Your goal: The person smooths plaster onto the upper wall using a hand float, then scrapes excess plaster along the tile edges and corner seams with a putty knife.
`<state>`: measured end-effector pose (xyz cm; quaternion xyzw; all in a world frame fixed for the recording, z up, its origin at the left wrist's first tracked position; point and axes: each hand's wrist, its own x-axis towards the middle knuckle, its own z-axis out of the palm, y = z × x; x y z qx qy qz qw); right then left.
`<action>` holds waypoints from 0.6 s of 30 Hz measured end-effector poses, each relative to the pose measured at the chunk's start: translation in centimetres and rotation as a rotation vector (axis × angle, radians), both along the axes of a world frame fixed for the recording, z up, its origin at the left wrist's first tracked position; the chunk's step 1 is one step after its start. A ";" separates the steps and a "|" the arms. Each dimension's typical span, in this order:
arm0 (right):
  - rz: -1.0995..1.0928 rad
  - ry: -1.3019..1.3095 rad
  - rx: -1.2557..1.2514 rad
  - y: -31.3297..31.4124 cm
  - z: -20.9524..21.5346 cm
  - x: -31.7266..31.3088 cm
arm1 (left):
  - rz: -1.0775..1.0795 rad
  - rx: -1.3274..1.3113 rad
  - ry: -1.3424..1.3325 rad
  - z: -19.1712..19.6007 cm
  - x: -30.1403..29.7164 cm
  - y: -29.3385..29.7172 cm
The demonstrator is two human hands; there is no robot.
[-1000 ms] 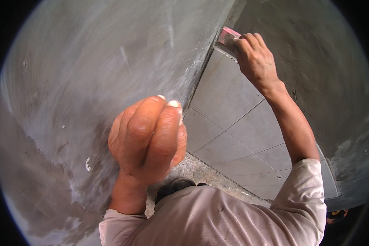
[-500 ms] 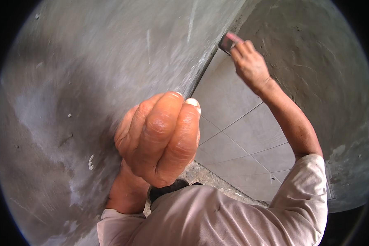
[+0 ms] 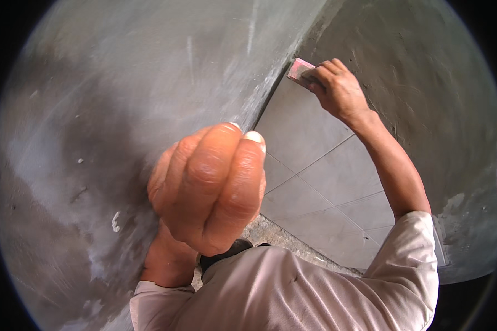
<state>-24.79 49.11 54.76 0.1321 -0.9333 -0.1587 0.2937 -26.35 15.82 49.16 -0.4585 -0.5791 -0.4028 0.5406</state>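
My right hand [image 3: 339, 91] grips a small flat block [image 3: 300, 70], pinkish on one end and grey with grime, its fingers wrapped over the near side. The block is at the corner where the left grey wall [image 3: 116, 83] meets the right grey wall [image 3: 425, 94], just above the far end of the tiled floor [image 3: 315, 165]. Close to the camera is my left hand [image 3: 207, 190], closed with its fingers curled and the thumb beside them. Whatever it may hold is hidden behind the fingers.
Both walls have rough, blotchy plaster with pale smears. A whitish lump [image 3: 116, 222] sticks to the left wall. Below my hands, a rough concrete strip [image 3: 281, 237] borders the tiles. A dark gap runs along the base of the left wall.
My right hand has moved slightly down with the block and turned, so the block's pink end now shows. My left hand stays closed and has shifted a little left in the picture.
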 end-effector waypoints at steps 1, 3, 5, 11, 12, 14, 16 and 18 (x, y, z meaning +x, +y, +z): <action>-0.051 -0.072 0.049 0.3 -0.6 0.1 | 0.004 -0.001 0.005 0.0 -0.1 0.0; 0.001 -0.151 0.027 0.5 -2.5 0.8 | 0.010 -0.009 0.003 0.0 -0.1 0.0; 0.012 -0.045 0.022 0.0 -3.1 1.1 | 0.025 -0.006 0.004 0.1 0.1 0.1; -0.034 -0.046 0.129 0.7 -4.9 -0.5 | 0.036 -0.022 -0.049 0.3 0.7 0.0; -0.040 -0.172 0.175 0.7 -5.6 -0.5 | 0.034 -0.020 -0.055 0.3 0.7 0.0; -0.041 -0.166 0.133 0.4 -6.0 -0.7 | 0.035 -0.048 -0.048 0.4 0.7 -0.4; -0.044 0.115 0.099 0.3 -5.4 -0.7 | 0.036 -0.078 -0.046 0.4 0.8 -0.4; -0.087 0.085 0.122 0.3 -6.3 -1.0 | 0.058 -0.048 -0.032 0.5 0.8 -0.2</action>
